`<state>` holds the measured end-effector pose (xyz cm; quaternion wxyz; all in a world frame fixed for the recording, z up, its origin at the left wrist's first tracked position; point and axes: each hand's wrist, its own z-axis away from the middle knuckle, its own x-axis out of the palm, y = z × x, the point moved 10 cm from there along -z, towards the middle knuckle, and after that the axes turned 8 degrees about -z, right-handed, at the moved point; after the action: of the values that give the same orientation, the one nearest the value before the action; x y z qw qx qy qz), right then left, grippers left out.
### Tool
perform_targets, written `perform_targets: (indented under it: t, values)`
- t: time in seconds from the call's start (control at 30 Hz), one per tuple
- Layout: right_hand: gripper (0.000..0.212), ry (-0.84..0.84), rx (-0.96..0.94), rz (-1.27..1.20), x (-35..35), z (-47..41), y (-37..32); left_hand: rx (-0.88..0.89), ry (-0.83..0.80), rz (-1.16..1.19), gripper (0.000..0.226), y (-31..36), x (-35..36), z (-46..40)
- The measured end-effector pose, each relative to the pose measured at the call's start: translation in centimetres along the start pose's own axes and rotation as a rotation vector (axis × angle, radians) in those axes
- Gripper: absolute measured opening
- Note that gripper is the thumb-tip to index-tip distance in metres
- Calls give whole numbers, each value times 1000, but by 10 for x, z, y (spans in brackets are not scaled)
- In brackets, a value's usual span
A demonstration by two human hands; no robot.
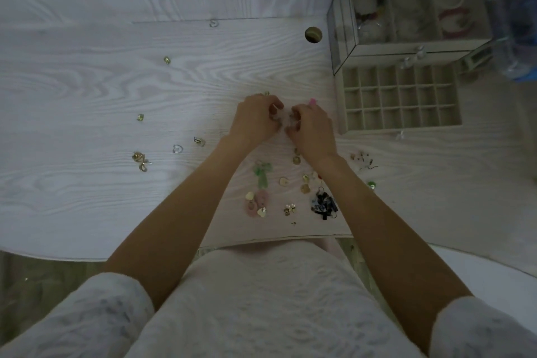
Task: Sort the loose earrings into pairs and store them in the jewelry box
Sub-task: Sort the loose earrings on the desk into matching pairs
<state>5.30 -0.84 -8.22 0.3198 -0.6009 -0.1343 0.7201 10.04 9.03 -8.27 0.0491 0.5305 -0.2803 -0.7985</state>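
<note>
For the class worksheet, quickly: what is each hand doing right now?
Left hand: fingers curled, pinching a small pale earring, too blurred to identify.
Right hand: fingers curled, pinching the same small item between the hands.

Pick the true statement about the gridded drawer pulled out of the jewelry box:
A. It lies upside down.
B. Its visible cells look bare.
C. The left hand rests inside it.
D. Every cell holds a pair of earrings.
B: the gridded drawer shows only bare cells, while earrings lie on the table.
</note>
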Motion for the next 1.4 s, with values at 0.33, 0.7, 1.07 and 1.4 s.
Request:
perform_targets:
  t: [0.33,0.7,1.07,1.4]
  values:
    - [19,-7,2,5,0,-4,2,42,-32,-70,31,5,6,-7]
    - [34,42,14,-36,-3,-13,-4,-42,124,60,22,3,-2,-1]
    - [22,142,-396,149,-22,0,-43,61,512,-103,13,-51,-72,86]
    - [15,48,-373,200,17,-47,-60,59,373,-159,25,-33,-25,72]
